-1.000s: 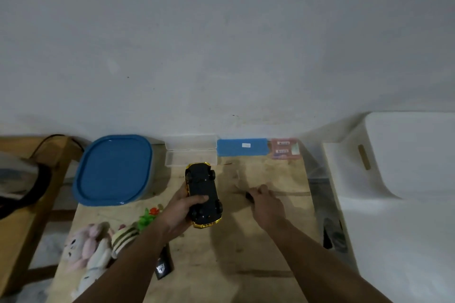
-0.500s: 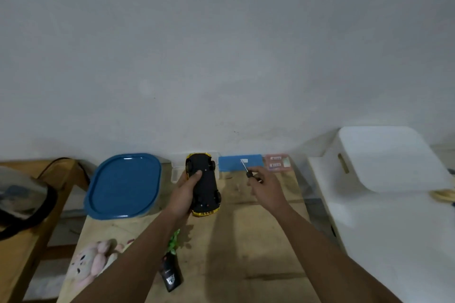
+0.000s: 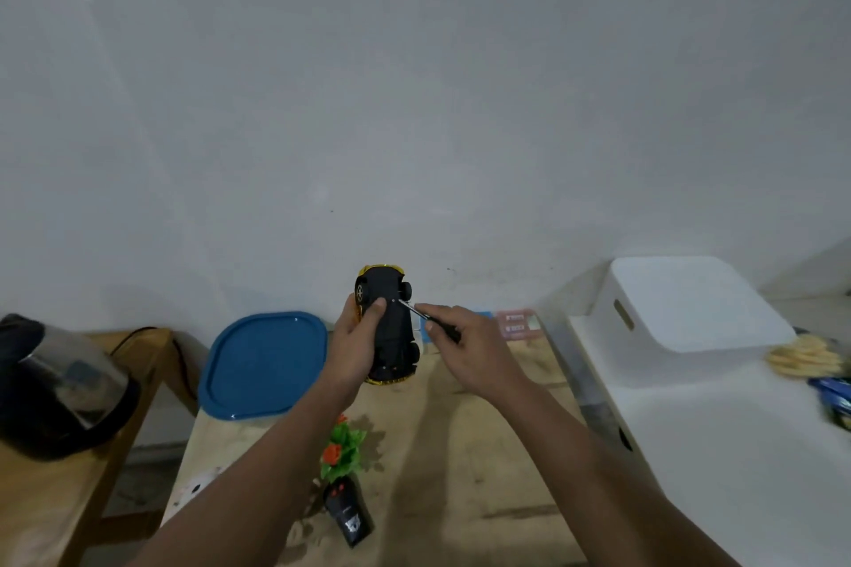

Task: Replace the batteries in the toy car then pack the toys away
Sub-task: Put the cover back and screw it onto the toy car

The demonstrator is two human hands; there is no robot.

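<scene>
My left hand (image 3: 352, 348) grips a yellow toy car (image 3: 389, 327) lifted off the wooden table (image 3: 460, 474), its black underside turned toward me and its nose tipped up. My thumb lies across the chassis. My right hand (image 3: 465, 345) pinches a small screwdriver (image 3: 426, 319) with a black handle. Its metal tip touches the underside of the car near a rear wheel. A black remote control (image 3: 347, 516) lies on the table near my left forearm.
A clear container with a blue lid (image 3: 262, 364) stands at the table's back left. A small green and red plastic plant (image 3: 343, 451) sits near the remote. A kettle (image 3: 55, 387) stands on a side table left. A white bin (image 3: 681, 304) stands right.
Both hands rose away from the table. My left hand tilted the car more upright, and my right hand brought the screwdriver tip from beside the car onto its underside.
</scene>
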